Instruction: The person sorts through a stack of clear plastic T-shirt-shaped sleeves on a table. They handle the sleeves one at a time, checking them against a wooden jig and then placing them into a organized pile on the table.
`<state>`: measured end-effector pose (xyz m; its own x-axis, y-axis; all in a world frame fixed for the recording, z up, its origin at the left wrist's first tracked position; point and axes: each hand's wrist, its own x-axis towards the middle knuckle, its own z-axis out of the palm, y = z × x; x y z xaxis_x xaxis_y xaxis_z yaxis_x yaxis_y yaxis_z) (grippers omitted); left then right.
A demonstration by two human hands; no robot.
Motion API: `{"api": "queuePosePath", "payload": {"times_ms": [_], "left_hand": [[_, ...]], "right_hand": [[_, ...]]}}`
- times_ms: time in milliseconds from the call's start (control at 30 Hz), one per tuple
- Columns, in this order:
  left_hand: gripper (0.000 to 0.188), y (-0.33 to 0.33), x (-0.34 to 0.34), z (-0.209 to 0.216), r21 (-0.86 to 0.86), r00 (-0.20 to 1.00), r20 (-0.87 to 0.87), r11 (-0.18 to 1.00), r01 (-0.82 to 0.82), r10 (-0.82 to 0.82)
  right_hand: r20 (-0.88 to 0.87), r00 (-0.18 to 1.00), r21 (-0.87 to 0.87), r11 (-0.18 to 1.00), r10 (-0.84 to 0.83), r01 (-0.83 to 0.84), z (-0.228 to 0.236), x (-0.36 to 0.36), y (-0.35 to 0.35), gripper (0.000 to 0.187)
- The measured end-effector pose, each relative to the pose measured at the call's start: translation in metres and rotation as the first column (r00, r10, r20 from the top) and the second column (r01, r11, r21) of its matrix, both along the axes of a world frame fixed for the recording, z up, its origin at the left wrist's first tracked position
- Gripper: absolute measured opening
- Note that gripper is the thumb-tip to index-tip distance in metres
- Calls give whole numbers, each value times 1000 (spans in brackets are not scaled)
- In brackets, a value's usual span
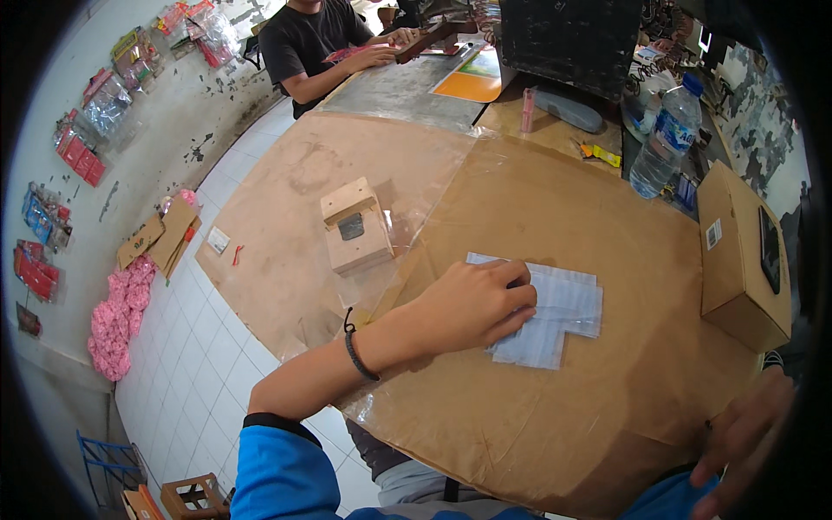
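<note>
A loose stack of thin, bluish clear plastic bags (pixel 568 299) lies in overlapping pieces on the brown-covered table. Over the stack's left part rests my left hand (pixel 485 299), its fingers curled down and closed on the plastic; the fingertips are partly hidden. My right hand (pixel 750 425) is off the table's right edge, blurred, fingers apart, with nothing visible in it. Beyond my left hand stands a wooden block jig (pixel 360 251) with a dark grey piece (pixel 351 227) in its middle.
At right are a cardboard box (pixel 728 260) with a phone (pixel 769 247) on it and a water bottle (pixel 667 139). A black case (pixel 568 43), a grey pouch (pixel 568 110) and a yellow cutter (pixel 604 155) sit at the back. Across the table a person (pixel 312 52) handles a brown object.
</note>
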<state>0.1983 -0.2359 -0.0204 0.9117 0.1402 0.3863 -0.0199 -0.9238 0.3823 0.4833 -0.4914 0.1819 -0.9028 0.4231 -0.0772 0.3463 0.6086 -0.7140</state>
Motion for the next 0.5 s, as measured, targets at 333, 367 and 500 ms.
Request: {"api": "queuePosePath", "payload": {"times_ms": [333, 367, 500], "left_hand": [[15, -1, 3, 5, -24, 999, -18, 999, 27, -28], [15, -1, 4, 6, -24, 999, -5, 999, 43, -43], [15, 0, -2, 3, -22, 1000, -23, 1000, 6, -6]], "right_hand": [[-549, 819, 326, 861, -163, 390, -41, -69, 32, 21], [-278, 951, 259, 943, -133, 208, -11, -41, 23, 24], [-57, 997, 159, 985, -56, 64, -6, -23, 29, 26]]}}
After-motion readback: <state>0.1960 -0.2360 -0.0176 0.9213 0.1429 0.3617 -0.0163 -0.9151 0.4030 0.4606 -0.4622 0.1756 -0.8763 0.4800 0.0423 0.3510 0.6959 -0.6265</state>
